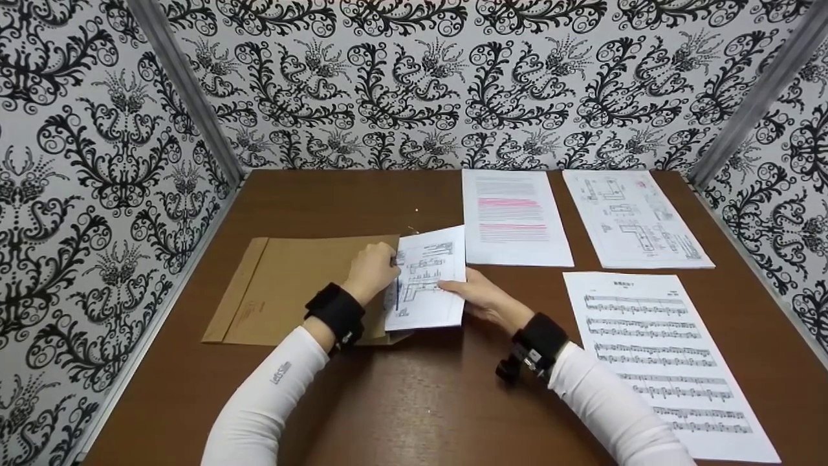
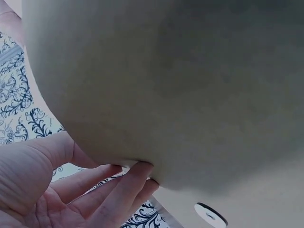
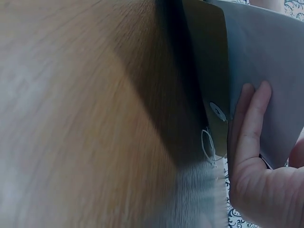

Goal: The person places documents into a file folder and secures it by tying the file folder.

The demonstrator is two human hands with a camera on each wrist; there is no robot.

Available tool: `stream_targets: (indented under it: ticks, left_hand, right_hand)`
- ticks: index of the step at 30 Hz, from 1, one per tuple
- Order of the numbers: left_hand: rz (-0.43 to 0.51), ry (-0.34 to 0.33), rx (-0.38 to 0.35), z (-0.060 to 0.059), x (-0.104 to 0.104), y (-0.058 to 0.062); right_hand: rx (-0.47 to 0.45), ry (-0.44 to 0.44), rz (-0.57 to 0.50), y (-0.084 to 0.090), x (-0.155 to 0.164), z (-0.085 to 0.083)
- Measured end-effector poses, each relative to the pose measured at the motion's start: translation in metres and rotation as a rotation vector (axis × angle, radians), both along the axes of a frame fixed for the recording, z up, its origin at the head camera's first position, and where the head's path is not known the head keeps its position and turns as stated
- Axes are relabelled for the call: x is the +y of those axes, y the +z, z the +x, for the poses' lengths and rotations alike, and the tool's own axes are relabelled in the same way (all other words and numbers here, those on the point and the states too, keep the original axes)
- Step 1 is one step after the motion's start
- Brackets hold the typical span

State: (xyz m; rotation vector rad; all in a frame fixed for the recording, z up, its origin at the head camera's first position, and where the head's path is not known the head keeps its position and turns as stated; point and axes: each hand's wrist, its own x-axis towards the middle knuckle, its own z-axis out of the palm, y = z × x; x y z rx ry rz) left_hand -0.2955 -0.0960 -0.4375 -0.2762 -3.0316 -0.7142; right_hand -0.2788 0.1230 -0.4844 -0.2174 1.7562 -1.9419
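In the head view, the left hand [image 1: 373, 275] grips the mouth end of one brown envelope [image 1: 294, 272], which lies mostly to that hand's left. The envelope is plain, with one fold line near its far left end and small reddish print beside it. The right hand [image 1: 488, 298] grasps one white bundle of paper [image 1: 427, 268], thumb on top and fingers beneath. The bundle bears black line drawings and sits between the two hands, at the envelope's mouth; how far it reaches inside, I cannot tell. Three more papers lie on the table [image 1: 414, 401]: one page with pink highlighting [image 1: 514, 217] beyond the right hand, one drawing [image 1: 637, 220] farther right, and one music sheet [image 1: 666, 343] to the right of that hand.

In the left wrist view, the left hand's fingers curl at the envelope's edge, and one white disc [image 2: 211, 215] shows past the fingertips.

In the right wrist view, two of the right hand's fingers lie along the pale underside of the bundle; just beside them are one white disc on the brown flap [image 3: 216, 71] and one looped string [image 3: 207, 145].
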Motion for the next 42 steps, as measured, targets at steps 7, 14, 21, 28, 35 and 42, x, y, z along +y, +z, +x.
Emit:
stream_targets:
  ticks: [7,14,21,28,35,42]
  left_hand:
    - [-0.015,-0.004,0.018,-0.001,0.002,0.000]
    - [0.003,-0.004,0.004,0.000,0.003,0.001]
    - [0.020,-0.009,-0.007,0.001,0.004,0.001]
    - [0.025,-0.014,-0.001,0.001,0.005,0.000]
    - [0.014,-0.026,0.005,0.002,0.008,0.000]
    - [0.002,-0.023,0.020,0.002,0.009,-0.003]
  right_hand:
    - [-0.030,-0.002,-0.014,-0.001,-0.006,-0.002]
    - [-0.009,0.016,0.017,-0.003,-0.014,-0.004]
    - [-0.001,0.002,-0.001,-0.008,-0.025,-0.006]
    - [0.032,-0.020,0.018,-0.010,-0.036,-0.007]
    - [0.077,-0.025,0.034,-0.012,-0.044,-0.007]
    - [0.134,0.000,0.074,-0.015,-0.046,-0.008]
